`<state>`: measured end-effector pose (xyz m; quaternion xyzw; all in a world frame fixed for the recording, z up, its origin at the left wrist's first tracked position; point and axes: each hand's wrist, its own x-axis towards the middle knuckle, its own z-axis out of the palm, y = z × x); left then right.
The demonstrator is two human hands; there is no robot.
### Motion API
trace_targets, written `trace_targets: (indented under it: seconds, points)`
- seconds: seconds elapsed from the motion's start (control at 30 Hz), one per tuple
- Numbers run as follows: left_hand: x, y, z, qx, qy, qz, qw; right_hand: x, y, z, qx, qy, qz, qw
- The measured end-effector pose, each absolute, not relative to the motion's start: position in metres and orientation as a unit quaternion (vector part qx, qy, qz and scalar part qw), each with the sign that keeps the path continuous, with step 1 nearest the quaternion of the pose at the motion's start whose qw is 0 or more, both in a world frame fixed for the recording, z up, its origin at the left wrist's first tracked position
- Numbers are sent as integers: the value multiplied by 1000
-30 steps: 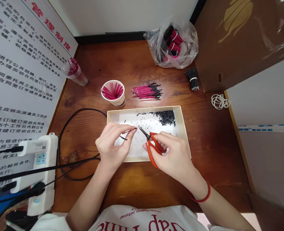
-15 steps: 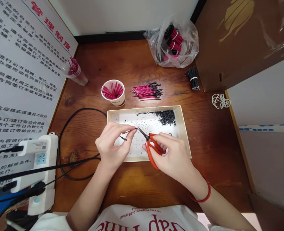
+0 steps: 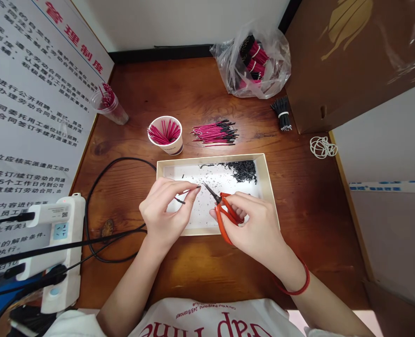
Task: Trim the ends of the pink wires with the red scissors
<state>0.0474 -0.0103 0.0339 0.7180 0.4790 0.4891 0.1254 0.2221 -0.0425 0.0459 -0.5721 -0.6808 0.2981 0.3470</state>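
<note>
My left hand (image 3: 165, 210) pinches a thin black wire (image 3: 181, 201) between thumb and forefinger; its short tip pokes out past the fingertips. Wrapped around the handles of red-handled scissors (image 3: 225, 220), my right hand (image 3: 255, 224) holds them with the narrow blades pointing up and left. The blade tips are just right of the wire's tip, a small gap apart. Both hands are over a shallow cream box (image 3: 271, 192) with a white floor. Tiny bits dot that floor, and a heap of black scraps (image 3: 243, 171) lies in its far right corner.
Behind the box are a paper cup (image 3: 174, 147) of red wires and a pile of red-and-black wires (image 3: 214, 133). Farther off are a plastic bag (image 3: 277, 65), a black bundle (image 3: 283, 114), white bands (image 3: 323, 147) and a clear cup (image 3: 118, 112). A power strip (image 3: 72, 252) with cables is left.
The scissors in my right hand have shifted slightly to the right, away from the wire's tip. My left hand has stayed in place.
</note>
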Motion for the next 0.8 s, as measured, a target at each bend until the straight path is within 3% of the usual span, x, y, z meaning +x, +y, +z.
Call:
trace_targets:
  seconds: [0.8]
  points:
    - [47, -11, 34, 713, 480, 493, 138, 221, -43, 46, -564, -677, 332, 336]
